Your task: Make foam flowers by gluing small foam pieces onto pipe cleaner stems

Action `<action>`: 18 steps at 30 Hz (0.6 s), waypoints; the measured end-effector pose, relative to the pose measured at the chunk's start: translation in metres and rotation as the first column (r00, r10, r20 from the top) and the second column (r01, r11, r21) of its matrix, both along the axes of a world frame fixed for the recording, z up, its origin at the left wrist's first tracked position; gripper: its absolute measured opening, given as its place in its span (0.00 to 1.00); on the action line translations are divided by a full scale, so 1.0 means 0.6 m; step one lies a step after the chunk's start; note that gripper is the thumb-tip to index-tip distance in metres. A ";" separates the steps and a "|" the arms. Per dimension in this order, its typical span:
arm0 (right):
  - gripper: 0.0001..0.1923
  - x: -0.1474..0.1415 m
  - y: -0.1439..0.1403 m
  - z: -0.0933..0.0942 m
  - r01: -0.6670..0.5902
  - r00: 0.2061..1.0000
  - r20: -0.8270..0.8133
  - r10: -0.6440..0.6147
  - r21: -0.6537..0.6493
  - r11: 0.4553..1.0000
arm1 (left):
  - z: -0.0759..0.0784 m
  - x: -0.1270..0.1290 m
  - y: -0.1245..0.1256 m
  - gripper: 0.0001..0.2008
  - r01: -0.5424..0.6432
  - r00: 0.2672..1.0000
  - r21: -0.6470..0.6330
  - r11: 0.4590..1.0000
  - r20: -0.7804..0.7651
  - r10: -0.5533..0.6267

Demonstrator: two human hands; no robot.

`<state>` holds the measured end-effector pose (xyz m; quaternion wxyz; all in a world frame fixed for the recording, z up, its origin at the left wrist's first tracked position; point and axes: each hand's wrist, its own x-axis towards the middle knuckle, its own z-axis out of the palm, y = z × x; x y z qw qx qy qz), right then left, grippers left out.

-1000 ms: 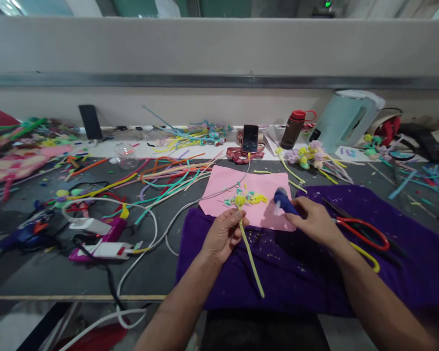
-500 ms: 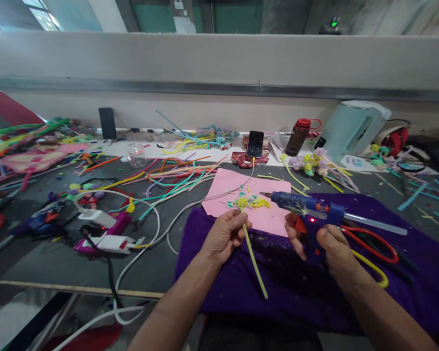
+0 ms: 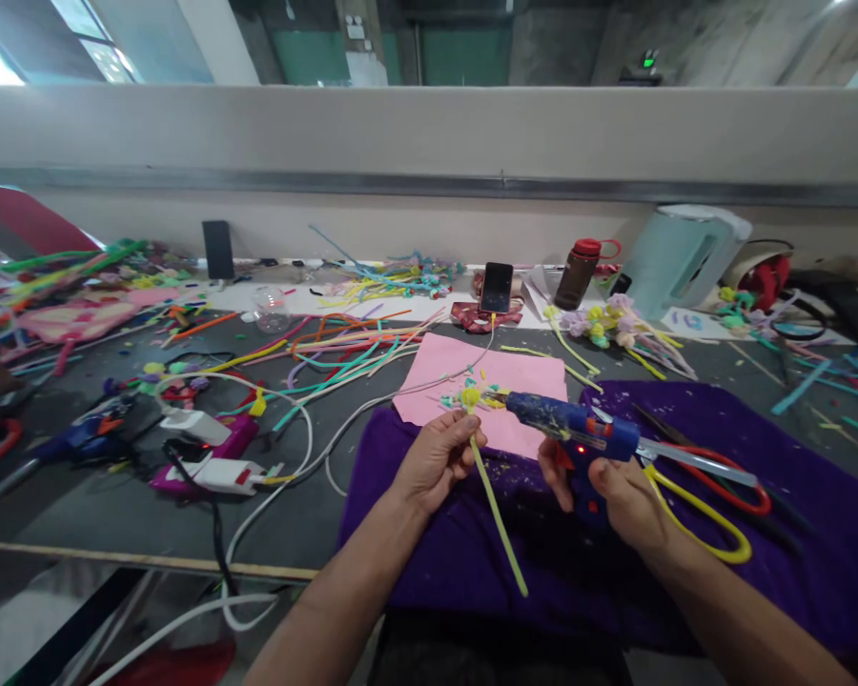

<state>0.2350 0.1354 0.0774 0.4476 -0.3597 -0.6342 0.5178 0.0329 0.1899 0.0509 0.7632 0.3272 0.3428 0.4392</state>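
Note:
Between thumb and fingers, my left hand (image 3: 439,459) pinches a pale yellow-green pipe cleaner stem (image 3: 499,519) just under a small yellow flower head (image 3: 470,396). The stem's free end slants down to the right. My right hand (image 3: 619,491) is wrapped round a blue hot glue gun (image 3: 572,424), its red light lit and a clear glue stick (image 3: 701,462) poking from the back. The gun's nozzle points left, close to the flower head; whether they touch I cannot tell. Beneath lies a pink sheet (image 3: 521,367) with small cut pieces, partly over a purple cloth (image 3: 722,419).
Yellow-handled scissors (image 3: 707,519) and red-handled scissors (image 3: 747,495) lie right of my right hand. A white cable (image 3: 372,395) crosses to a phone (image 3: 497,286). Left are a power strip (image 3: 233,438) and another glue gun (image 3: 78,433). Behind stand a bottle (image 3: 578,276) and a kettle (image 3: 683,257).
My right hand has brought the glue gun left and slightly down, so its nozzle is now near the flower head. My left hand keeps its pinch on the stem.

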 end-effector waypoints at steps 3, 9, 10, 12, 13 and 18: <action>0.27 -0.002 0.000 0.000 0.016 1.000 -0.016 -0.016 0.020 1.000 | -0.002 0.001 0.001 0.10 0.007 1.000 -0.004 1.000 -0.009 -0.007; 0.26 -0.001 -0.003 -0.006 0.020 1.000 0.011 -0.020 0.017 1.000 | 0.002 0.004 0.000 0.11 0.016 0.999 -0.018 1.000 -0.040 -0.016; 0.26 0.000 -0.002 -0.007 0.013 1.000 0.020 -0.013 0.012 1.000 | 0.003 0.004 0.000 0.11 0.018 0.999 -0.015 1.000 -0.045 -0.019; 0.26 0.000 -0.001 -0.009 0.006 1.000 0.027 -0.007 0.011 1.000 | 0.004 0.005 -0.001 0.11 0.022 0.998 -0.006 1.000 -0.058 -0.022; 0.26 0.000 0.000 -0.010 0.005 1.000 0.027 -0.005 0.013 1.000 | 0.005 0.005 -0.001 0.11 0.022 0.998 -0.002 1.000 -0.062 -0.022; 0.23 -0.003 0.003 -0.016 -0.001 1.000 0.019 0.001 0.019 1.000 | 0.008 0.005 -0.004 0.12 0.023 0.999 0.020 1.000 -0.049 -0.022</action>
